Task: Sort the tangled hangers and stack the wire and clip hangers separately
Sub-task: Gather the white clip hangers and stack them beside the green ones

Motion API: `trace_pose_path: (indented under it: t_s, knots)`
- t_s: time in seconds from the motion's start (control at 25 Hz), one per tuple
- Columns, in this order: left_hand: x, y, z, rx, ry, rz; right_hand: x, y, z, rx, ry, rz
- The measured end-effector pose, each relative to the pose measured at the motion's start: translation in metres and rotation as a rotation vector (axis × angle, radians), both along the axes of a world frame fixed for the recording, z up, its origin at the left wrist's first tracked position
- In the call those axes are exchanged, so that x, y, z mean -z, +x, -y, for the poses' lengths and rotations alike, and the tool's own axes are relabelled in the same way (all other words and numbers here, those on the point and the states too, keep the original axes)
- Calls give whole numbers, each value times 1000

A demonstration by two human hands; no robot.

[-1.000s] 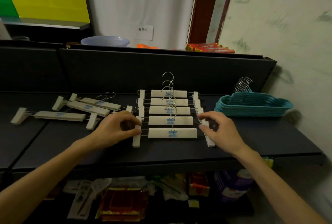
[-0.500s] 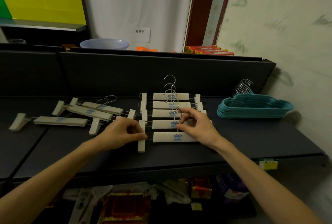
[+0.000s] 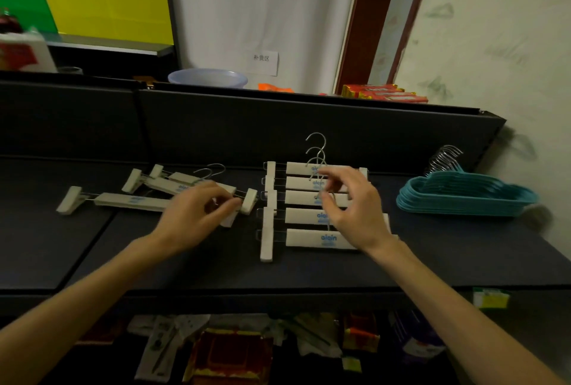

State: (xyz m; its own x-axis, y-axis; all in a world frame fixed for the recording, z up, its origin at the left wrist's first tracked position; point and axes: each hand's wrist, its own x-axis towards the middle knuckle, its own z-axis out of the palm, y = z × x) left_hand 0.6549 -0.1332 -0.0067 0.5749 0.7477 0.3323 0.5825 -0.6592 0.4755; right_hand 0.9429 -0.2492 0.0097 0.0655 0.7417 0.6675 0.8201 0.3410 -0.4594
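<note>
Head cam: clip hangers are mid-sort. A tidy row (image 3: 312, 214) of five lies flat on the dark worktop (image 3: 463, 248), stepped front to back, hooks pointing away. Left of the row sits a loose pile (image 3: 148, 196) of abt three more clip hangers, crossed over each other. Right of the row, well apart, the teal stack (image 3: 466, 199) looks finished, chrome hooks bunched at its back.

Left hand (image 3: 191, 218) is over the pile's right end, fingers (image 3: 228, 204) curled in at a clip (image 3: 249, 201); whether they pinch it yet I can't tell, blur. Right hand (image 3: 355, 208) hovers over the row's middle, fingers relaxed and spread, grasping nothing.

Step, prob: fetching the next hanger from the pile for the row. Next move wants a firm hold on one bar or clip, then a lift that frees its hook and wire rod from the neighbours w/o dragging them, then laying it at the row's near end.

Materials: hangers are off-white flat bars, matte, blue logo, thin wire rods, blocky end clips, bright metal hooks. Teal ones look coated, slim, smooth-curved. Worktop is matte, dark.
</note>
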Motion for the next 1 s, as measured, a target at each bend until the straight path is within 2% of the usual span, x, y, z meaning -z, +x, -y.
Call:
trace_pose_path:
  t_s: [0.12,0.28,0.4,0.52,0.64,0.76,0.88,1.0]
  knots:
    - [-2,-55,-33,-142,125,-133,-3,-57,-24,-119,-90,228]
    - [7,-124,-59,-146,-11,-293,10,-118,-63,-82,-312,495]
    - [18,-156,-68,-115,-23,-344,11,-132,-79,-5,-329,575]
    - [16,-164,-74,-111,-17,-313,13,-136,-85,16,-389,554]
    - [15,-167,-78,-40,-51,-305,10,-140,-90,-10,-503,409]
    - [18,-170,-80,-9,-50,-265,6,-141,-96,-72,-626,129]
    - [19,-170,-81,12,-40,-231,1,-141,-100,-112,-660,-123]
    - [18,-162,-85,-57,-14,-152,-10,-143,-103,-154,-685,-412]
